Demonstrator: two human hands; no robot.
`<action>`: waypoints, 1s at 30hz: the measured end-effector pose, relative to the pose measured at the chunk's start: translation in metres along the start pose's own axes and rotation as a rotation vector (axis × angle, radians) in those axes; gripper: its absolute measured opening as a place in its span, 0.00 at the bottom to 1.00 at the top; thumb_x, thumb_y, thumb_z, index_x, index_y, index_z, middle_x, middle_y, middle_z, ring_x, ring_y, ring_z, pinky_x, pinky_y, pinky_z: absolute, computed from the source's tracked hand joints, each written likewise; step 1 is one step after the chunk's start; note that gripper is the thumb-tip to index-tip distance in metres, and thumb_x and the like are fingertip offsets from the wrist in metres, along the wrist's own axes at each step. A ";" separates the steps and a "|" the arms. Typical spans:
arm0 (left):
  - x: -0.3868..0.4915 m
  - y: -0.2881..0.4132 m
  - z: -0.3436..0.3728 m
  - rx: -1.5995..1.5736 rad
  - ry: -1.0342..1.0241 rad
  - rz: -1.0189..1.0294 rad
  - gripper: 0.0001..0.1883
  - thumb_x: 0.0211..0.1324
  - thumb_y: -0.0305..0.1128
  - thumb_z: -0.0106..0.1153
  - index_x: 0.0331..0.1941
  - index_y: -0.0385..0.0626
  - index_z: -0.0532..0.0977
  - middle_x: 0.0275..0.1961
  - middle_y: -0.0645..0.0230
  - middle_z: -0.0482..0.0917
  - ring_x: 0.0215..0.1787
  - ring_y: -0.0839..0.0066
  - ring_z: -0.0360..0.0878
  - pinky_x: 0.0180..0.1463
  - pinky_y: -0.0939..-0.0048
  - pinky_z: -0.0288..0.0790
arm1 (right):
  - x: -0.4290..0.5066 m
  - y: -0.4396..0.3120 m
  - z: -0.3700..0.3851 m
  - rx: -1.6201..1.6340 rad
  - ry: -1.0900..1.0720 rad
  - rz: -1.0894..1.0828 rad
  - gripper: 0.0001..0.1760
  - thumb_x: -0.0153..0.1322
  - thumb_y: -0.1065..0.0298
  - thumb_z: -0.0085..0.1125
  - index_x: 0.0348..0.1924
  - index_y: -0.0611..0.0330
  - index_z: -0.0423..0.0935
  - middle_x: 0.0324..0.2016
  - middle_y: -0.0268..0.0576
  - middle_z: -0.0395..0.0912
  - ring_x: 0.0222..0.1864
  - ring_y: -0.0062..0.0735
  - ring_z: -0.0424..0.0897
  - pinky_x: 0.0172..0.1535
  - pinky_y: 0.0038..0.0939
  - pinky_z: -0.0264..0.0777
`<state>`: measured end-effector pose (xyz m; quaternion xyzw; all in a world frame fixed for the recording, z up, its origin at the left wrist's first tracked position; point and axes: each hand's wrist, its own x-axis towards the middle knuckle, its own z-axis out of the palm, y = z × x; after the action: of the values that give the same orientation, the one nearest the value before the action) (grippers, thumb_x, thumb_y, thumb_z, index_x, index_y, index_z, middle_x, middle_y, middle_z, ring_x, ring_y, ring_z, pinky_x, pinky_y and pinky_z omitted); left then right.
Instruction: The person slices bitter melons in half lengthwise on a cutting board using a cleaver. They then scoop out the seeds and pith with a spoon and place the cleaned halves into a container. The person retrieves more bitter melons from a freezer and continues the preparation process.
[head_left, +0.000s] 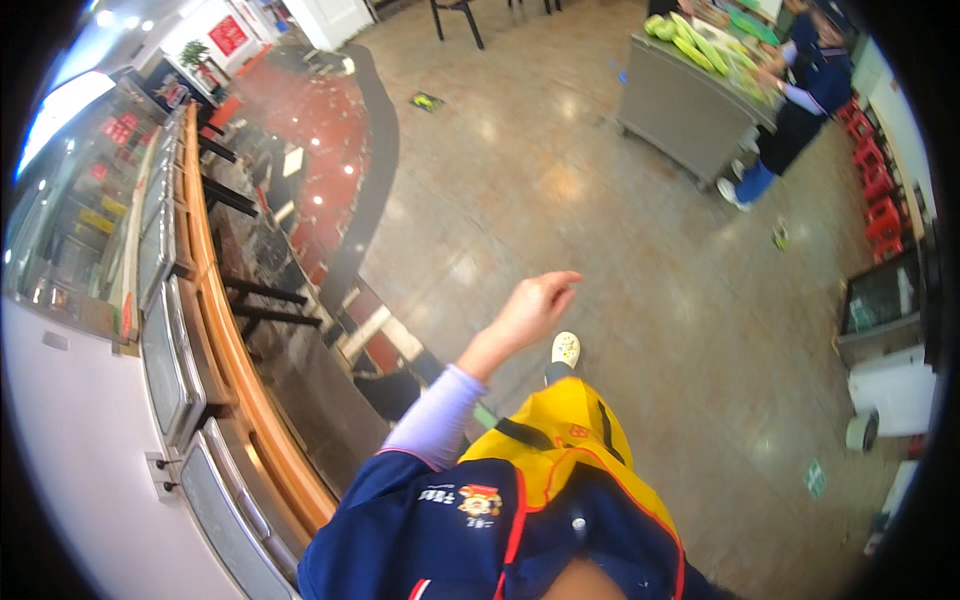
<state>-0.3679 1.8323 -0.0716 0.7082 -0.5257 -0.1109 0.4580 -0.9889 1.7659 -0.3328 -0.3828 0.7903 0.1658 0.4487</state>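
My left hand hangs in front of me over the floor, its fingers loosely bent and apart, with no object seen in it. A lilac sleeve cover wraps that forearm below a navy sleeve. My right hand is out of view. I wear a yellow apron over navy clothing, and one pale clog shows ahead of it. To my left runs a long counter with a wooden edge and stainless-steel fridge doors or lids.
A co-worker stands at a steel worktable bearing long green vegetables. Red plastic stools line the right wall. Black stool legs jut from the counter beside broken red flooring. Scraps lie on the brown floor.
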 end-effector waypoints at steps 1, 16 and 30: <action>0.030 -0.045 0.016 -0.078 0.039 -0.015 0.12 0.60 0.29 0.55 0.47 0.40 0.76 0.40 0.49 0.82 0.40 0.49 0.80 0.41 0.57 0.75 | 0.003 -0.037 0.004 -0.022 -0.015 0.017 0.11 0.73 0.65 0.54 0.42 0.64 0.77 0.30 0.47 0.80 0.23 0.34 0.82 0.24 0.36 0.75; -0.030 -0.426 -0.096 -0.138 -0.307 -1.751 0.15 0.62 0.38 0.48 0.29 0.42 0.79 0.29 0.60 0.82 0.31 0.65 0.80 0.34 0.60 0.72 | -0.045 -0.953 0.098 0.162 -0.102 -1.253 0.11 0.75 0.66 0.53 0.42 0.65 0.76 0.28 0.44 0.81 0.20 0.33 0.81 0.27 0.31 0.74; 0.881 -0.605 -0.141 -0.273 -0.023 -0.664 0.14 0.68 0.35 0.50 0.52 0.40 0.73 0.33 0.71 0.78 0.33 0.80 0.76 0.35 0.77 0.70 | 0.080 -1.123 0.018 0.961 0.152 -0.228 0.16 0.72 0.65 0.56 0.51 0.57 0.71 0.31 0.40 0.77 0.23 0.29 0.76 0.27 0.33 0.74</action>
<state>0.4835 1.1789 -0.1703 0.7713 -0.2526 -0.3309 0.4815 -0.1561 1.0079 -0.3183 -0.2276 0.7609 -0.2957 0.5308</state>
